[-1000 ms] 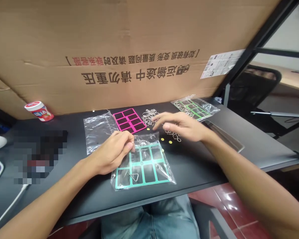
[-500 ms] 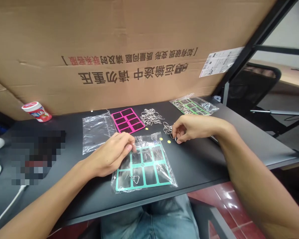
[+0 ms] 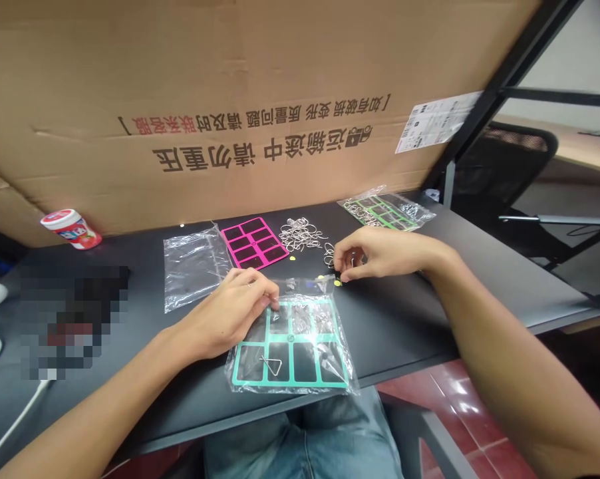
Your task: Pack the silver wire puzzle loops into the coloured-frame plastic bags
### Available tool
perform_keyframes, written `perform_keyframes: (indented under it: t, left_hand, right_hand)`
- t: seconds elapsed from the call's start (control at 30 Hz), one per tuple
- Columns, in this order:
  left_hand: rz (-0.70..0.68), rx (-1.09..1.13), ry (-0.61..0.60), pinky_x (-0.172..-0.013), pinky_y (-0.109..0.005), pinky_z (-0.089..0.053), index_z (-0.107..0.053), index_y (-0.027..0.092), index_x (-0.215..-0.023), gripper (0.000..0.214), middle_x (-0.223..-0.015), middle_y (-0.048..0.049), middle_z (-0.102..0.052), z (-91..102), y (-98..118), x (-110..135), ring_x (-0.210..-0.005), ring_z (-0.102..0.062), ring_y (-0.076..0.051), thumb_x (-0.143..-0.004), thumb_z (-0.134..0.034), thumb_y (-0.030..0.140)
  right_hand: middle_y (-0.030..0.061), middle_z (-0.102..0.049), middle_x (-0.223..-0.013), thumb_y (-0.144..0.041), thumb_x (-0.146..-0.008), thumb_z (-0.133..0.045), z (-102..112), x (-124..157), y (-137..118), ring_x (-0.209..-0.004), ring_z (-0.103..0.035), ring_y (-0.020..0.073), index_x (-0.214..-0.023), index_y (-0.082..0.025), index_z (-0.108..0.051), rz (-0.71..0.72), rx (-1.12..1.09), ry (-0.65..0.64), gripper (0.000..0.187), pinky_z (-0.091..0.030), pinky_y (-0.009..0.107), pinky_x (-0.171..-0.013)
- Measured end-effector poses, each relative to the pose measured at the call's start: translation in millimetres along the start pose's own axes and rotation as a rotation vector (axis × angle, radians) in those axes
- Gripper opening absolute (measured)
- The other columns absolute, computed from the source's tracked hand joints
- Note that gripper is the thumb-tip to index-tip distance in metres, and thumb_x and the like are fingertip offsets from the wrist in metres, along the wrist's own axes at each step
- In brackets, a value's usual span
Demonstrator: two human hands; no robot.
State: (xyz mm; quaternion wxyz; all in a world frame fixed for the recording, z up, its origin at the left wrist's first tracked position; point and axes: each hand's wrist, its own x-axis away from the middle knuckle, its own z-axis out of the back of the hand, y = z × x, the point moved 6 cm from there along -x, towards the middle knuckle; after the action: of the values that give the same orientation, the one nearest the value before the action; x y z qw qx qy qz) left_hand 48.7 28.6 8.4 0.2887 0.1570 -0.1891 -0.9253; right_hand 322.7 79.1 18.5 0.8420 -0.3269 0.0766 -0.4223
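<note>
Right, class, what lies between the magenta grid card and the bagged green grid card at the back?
A tangled heap of silver wire shapes lies between the magenta grid card and the bagged green grid card, in the head view.

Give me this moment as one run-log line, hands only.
left hand: fingertips on clear plastic bag holding teal grid card | right hand: at loose wire puzzles

Beyond your black worktop (image 3: pixel 479 313), a printed cardboard sheet (image 3: pixel 230 73) rises behind it, a mesh office chair (image 3: pixel 509 173) stands to its right, and red floor tiles (image 3: pixel 454 406) lie below it.
</note>
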Motion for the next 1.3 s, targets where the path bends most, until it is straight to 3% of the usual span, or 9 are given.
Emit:
perform_keyframes:
  t: [0.27, 0.43, 0.5, 0.67, 0.8, 0.83, 0.97, 1.13, 1.3]
  left_hand:
    - [-0.097, -0.106, 0.056, -0.099, -0.040, -0.044, -0.061, 0.024, -0.113, 0.016, -0.107, -0.0026, -0.071, -0.4, 4.4, -0.3, -0.109, -0.057, -0.022, -0.115, -0.046, 0.019]
    - [-0.085, -0.065, 0.036, -0.098, -0.040, -0.042, -0.062, 0.024, -0.113, 0.016, -0.105, -0.0009, -0.074, -3.7, 5.4, -2.3, -0.106, -0.060, -0.020, -0.115, -0.047, 0.019]
    - [-0.075, -0.058, 0.032, -0.097, -0.040, -0.043, -0.063, 0.024, -0.112, 0.017, -0.105, -0.0016, -0.074, -3.9, 6.3, -2.7, -0.105, -0.060, -0.021, -0.115, -0.047, 0.021]
    - [-0.077, -0.079, 0.046, -0.093, -0.039, -0.045, -0.065, 0.025, -0.112, 0.019, -0.104, -0.0030, -0.071, -2.0, 7.9, -2.0, -0.103, -0.059, -0.021, -0.115, -0.047, 0.020]
    - [-0.094, -0.101, 0.068, -0.094, -0.039, -0.046, -0.064, 0.025, -0.117, 0.018, -0.106, -0.0036, -0.071, -0.1, 5.5, -1.1, -0.104, -0.059, -0.021, -0.115, -0.046, 0.021]
    - [-0.097, -0.104, 0.076, -0.094, -0.039, -0.046, -0.063, 0.025, -0.118, 0.018, -0.107, -0.0036, -0.071, 0.3, 4.5, -0.9, -0.104, -0.059, -0.021, -0.115, -0.046, 0.021]
    - [-0.088, -0.090, 0.074, -0.093, -0.038, -0.046, -0.063, 0.025, -0.116, 0.018, -0.107, -0.0032, -0.071, 0.1, 2.3, -0.4, -0.103, -0.060, -0.021, -0.114, -0.046, 0.020]
    - [-0.055, -0.065, 0.062, -0.092, -0.038, -0.048, -0.067, 0.025, -0.113, 0.018, -0.106, -0.0041, -0.071, 0.4, 2.2, -0.3, -0.102, -0.059, -0.021, -0.114, -0.048, 0.023]
    - [-0.060, -0.065, 0.066, -0.094, -0.039, -0.048, -0.065, 0.025, -0.113, 0.017, -0.107, -0.0041, -0.071, -0.2, 1.2, -0.4, -0.105, -0.059, -0.022, -0.114, -0.048, 0.022]
  right_hand:
    - [0.0020, -0.083, -0.088, -0.031, -0.087, -0.080, -12.6, -4.9, 2.4, -0.078, -0.076, 0.0215, -0.094, -0.024, -0.082, -0.034, 0.042, -0.085, 0.011, -0.055, 0.032, -0.071]
    - [0.0033, -0.081, -0.092, -0.033, -0.092, -0.075, -6.6, -3.4, -2.0, -0.078, -0.071, 0.0189, -0.090, -0.022, -0.078, 0.048, 0.067, -0.032, 0.012, -0.052, 0.032, -0.070]
    - [0.0031, -0.081, -0.092, -0.036, -0.093, -0.076, -1.0, -3.5, -5.8, -0.078, -0.071, 0.0193, -0.092, -0.022, -0.079, 0.058, 0.042, 0.067, 0.014, -0.052, 0.033, -0.070]
    - [0.0063, -0.083, -0.094, -0.045, -0.091, -0.082, 9.5, -5.1, -31.2, -0.083, -0.073, 0.0217, -0.092, -0.021, -0.081, 0.137, -0.211, 0.543, 0.024, -0.056, 0.037, -0.077]
    - [0.0055, -0.085, -0.100, -0.048, -0.088, -0.086, -19.7, -16.8, -53.4, -0.090, -0.076, 0.0224, -0.099, -0.023, -0.086, 0.290, -0.260, 0.134, 0.027, -0.057, 0.036, -0.081]
    - [0.0058, -0.085, -0.104, -0.048, -0.088, -0.085, -18.8, -15.7, -51.3, -0.093, -0.076, 0.0229, -0.101, -0.023, -0.086, 0.296, -0.251, 0.107, 0.028, -0.058, 0.036, -0.084]
    - [0.0065, -0.085, -0.105, -0.043, -0.093, -0.077, 15.3, -3.0, -15.2, -0.092, -0.077, 0.0233, -0.104, -0.022, -0.086, 0.121, -0.087, 0.371, 0.025, -0.057, 0.038, -0.083]
    - [0.0050, -0.085, -0.104, -0.048, -0.083, -0.086, 9.9, -4.2, 9.8, -0.094, -0.076, 0.0254, -0.106, -0.025, -0.087, -0.005, 0.176, 0.139, 0.033, -0.056, 0.037, -0.080]
    - [0.0074, -0.085, -0.101, -0.040, -0.090, -0.080, -2.9, -15.2, 5.4, -0.087, -0.076, 0.0238, -0.103, -0.023, -0.088, -0.004, 0.234, 0.134, 0.023, -0.055, 0.035, -0.075]
